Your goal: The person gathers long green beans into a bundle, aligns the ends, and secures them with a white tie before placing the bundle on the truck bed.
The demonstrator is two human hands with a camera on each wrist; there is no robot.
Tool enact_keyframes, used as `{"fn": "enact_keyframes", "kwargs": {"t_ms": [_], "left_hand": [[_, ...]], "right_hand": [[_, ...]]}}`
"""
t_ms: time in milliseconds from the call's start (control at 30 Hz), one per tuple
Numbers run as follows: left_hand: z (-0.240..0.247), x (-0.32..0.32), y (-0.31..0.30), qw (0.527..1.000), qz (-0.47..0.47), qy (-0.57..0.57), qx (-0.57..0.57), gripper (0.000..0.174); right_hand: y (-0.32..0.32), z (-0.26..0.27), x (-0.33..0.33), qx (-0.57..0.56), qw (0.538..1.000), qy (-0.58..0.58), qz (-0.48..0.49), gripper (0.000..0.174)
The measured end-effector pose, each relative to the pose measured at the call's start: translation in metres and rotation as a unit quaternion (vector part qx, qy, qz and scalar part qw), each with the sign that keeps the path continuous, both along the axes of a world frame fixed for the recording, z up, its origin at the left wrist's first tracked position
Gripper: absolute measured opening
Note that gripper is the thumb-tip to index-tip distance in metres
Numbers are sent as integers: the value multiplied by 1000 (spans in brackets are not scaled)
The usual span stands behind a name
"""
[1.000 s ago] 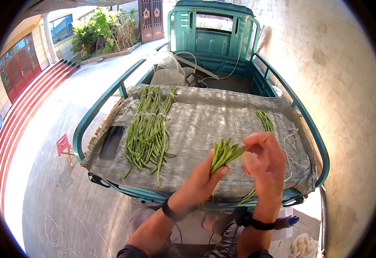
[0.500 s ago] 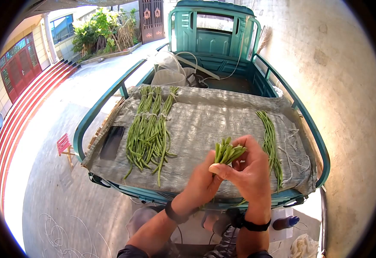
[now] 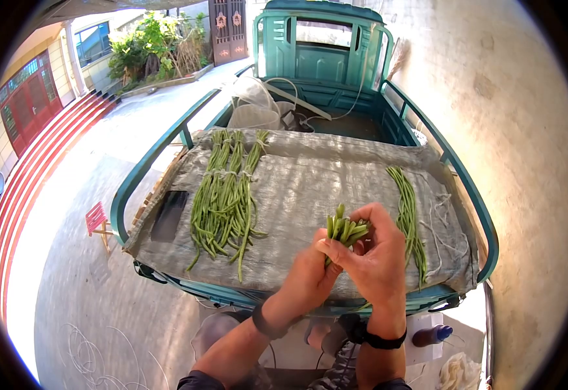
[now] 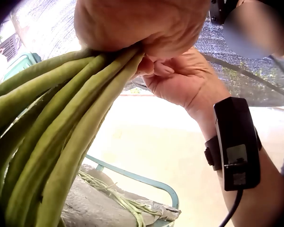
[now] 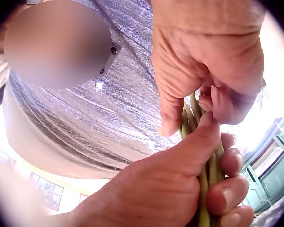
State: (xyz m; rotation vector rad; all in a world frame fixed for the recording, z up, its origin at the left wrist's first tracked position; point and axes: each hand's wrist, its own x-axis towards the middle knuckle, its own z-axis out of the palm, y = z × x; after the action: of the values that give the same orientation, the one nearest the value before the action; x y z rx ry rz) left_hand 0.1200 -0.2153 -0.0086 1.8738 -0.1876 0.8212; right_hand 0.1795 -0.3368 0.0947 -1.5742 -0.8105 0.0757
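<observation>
Between my two hands stands a bundle of green long beans (image 3: 343, 229), its cut ends pointing up. My left hand (image 3: 304, 273) grips the bundle below those ends, thumb on one side and fingers wrapped round the other, as the right wrist view shows. My right hand (image 3: 382, 263) curls thumb and fingers round the bean ends from the right, close against the left thumb. Long beans (image 4: 61, 123) hang below the left hand in the left wrist view. The right fingertips are partly hidden by the hand itself.
Tied bean bundles (image 3: 222, 201) lie on the left of the grey sheet (image 3: 323, 175). Loose beans (image 3: 408, 218) and white strings (image 3: 438, 224) lie at right. Green cart rails (image 3: 462, 175) flank both sides. Clear plastic containers (image 3: 254, 116) stand behind, and a bottle (image 3: 430, 336) stands below right.
My right hand has come left and down from beside the bundle onto the bean ends, uncovering the loose beans on the right. My left hand keeps its grip with little movement.
</observation>
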Motion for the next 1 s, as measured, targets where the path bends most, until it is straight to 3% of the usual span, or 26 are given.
{"fn": "enact_keyframes", "kwargs": {"t_ms": [133,300,367,500,867,1000], "left_hand": [[-5,5,-1,981,-105,5,-163,41],[12,-8,-5,980,-125,11,-153,56],[19,-15,-6,963,-142,65,-221,54],[25,-15,-9,950,-176,47,-254,53],[28,-13,-11,956,-171,25,-239,46],[26,-16,-8,958,-138,81,-237,47]], "right_hand": [[-1,-6,5,28,999,19,35,38],[-11,-7,14,24,993,48,105,39],[-13,-6,16,71,982,92,148,37],[-20,-5,23,98,958,172,206,30],[-14,-10,20,68,983,114,123,27],[-14,-13,20,47,989,83,116,32]]}}
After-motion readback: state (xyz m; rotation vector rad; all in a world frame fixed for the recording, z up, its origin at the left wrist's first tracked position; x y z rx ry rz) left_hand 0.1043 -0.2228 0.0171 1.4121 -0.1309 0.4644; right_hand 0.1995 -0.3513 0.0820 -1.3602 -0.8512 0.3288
